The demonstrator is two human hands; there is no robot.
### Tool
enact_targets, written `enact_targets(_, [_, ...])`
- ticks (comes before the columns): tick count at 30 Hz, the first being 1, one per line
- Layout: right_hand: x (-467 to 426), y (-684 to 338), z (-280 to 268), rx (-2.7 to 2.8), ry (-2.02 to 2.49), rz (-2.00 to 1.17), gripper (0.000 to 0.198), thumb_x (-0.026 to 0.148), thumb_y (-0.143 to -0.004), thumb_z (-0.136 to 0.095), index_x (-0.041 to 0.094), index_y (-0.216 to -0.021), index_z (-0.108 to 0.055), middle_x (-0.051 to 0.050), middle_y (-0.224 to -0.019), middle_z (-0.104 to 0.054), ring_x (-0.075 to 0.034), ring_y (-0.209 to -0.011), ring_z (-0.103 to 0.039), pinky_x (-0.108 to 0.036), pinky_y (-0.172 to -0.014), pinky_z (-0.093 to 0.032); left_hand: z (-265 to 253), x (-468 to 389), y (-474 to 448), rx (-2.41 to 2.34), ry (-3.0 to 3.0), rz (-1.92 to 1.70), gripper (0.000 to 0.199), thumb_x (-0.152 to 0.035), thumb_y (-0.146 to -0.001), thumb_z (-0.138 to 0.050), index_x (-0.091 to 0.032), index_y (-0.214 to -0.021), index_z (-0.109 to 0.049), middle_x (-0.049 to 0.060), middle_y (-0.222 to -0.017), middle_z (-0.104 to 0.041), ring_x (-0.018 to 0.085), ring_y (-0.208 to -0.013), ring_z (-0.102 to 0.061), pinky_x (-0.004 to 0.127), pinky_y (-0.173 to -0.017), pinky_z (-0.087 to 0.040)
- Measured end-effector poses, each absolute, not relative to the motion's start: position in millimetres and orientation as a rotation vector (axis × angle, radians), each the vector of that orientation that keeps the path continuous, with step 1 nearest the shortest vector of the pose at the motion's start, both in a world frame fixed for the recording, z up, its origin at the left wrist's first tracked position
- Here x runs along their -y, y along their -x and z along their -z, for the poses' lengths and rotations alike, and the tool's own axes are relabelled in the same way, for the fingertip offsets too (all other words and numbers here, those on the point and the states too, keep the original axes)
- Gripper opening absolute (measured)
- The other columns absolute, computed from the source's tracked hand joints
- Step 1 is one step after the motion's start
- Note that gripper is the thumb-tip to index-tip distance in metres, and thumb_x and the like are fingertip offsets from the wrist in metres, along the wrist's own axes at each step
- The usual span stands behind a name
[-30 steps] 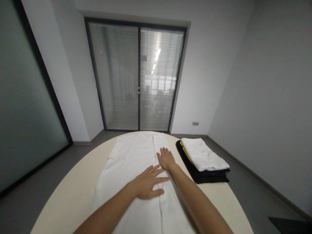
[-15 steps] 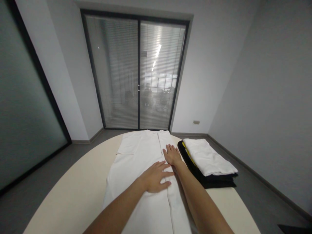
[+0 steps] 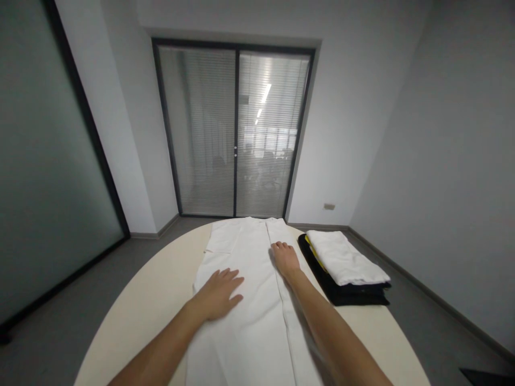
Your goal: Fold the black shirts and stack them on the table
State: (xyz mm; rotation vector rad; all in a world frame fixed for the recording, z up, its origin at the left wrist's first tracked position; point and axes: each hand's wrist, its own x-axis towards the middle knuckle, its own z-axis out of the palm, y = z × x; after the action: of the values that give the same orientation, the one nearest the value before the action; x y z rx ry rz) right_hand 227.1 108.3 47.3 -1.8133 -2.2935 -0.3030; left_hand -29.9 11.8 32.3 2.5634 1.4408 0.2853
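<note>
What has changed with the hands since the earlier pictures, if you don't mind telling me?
The left hand has moved leftward, away from the right hand, to the left part of the white cloth. The right hand's fingers look more bent; whether they grip the cloth is unclear. The right hand stayed near the folded strip, and the stack of clothes stayed as it was.

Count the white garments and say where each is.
2: the spread white garment on the table, and the folded white garment on top of the dark stack at right. More may be hidden inside it.
</note>
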Motion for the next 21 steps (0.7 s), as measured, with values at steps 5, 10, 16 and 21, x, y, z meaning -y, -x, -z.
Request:
enact_targets(5, [-36.8,-165.7,-65.5,2.417,1.712,0.156,0.027,0.027,-0.093,-0.046,0.014,-0.102,-0.068,-0.014,-0.101,-0.069,-0.024,-0.098,-0.064,-0.033,-0.083,-0.044,-15.1,-22.4,89.9,-1.739,-2.403,-0.723,0.045,-0.043,-0.097,-0.040,-0.020,-0.125,-0.066,0.013,-0.133,-0.064,0.029,-0.124,-0.057,0.048,-0.111,-0.038])
enact_targets(10, [52.2,-122.5,-89.9,2.681,1.626,-0.248,0.052,0.058,-0.088,-0.047,0.015,-0.087,-0.076,-0.016,-0.085,-0.074,-0.031,-0.082,-0.070,-0.037,-0.071,-0.050,0.9,-25.3,111.5,-1.660,-2.189,-0.843,0.048,-0.051,-0.095,-0.040,-0.023,-0.123,-0.067,0.007,-0.136,-0.063,0.028,-0.131,-0.052,0.050,-0.117,-0.028])
enact_targets(16, [92.9,-123.3,-92.0,2.838,1.390,-0.677,0.045,0.061,-0.079,-0.058,0.020,-0.084,-0.077,-0.008,-0.077,-0.075,-0.023,-0.072,-0.069,-0.029,-0.066,-0.048,-9.9,-32.5,114.3,-1.544,-2.014,-0.952,0.052,-0.055,-0.094,-0.038,-0.021,-0.114,-0.072,0.007,-0.123,-0.071,0.027,-0.116,-0.063,0.042,-0.110,-0.038])
enact_targets(21, [92.0,-128.0,-63.5,2.770,1.003,-1.010,0.029,0.047,-0.085,-0.061,0.023,-0.098,-0.072,0.000,-0.085,-0.074,-0.012,-0.068,-0.064,-0.020,-0.063,-0.045,-13.9,-34.7,120.1,-1.542,-1.872,-1.028,0.054,-0.054,-0.094,-0.038,-0.019,-0.116,-0.071,0.006,-0.124,-0.070,0.026,-0.117,-0.062,0.040,-0.109,-0.040])
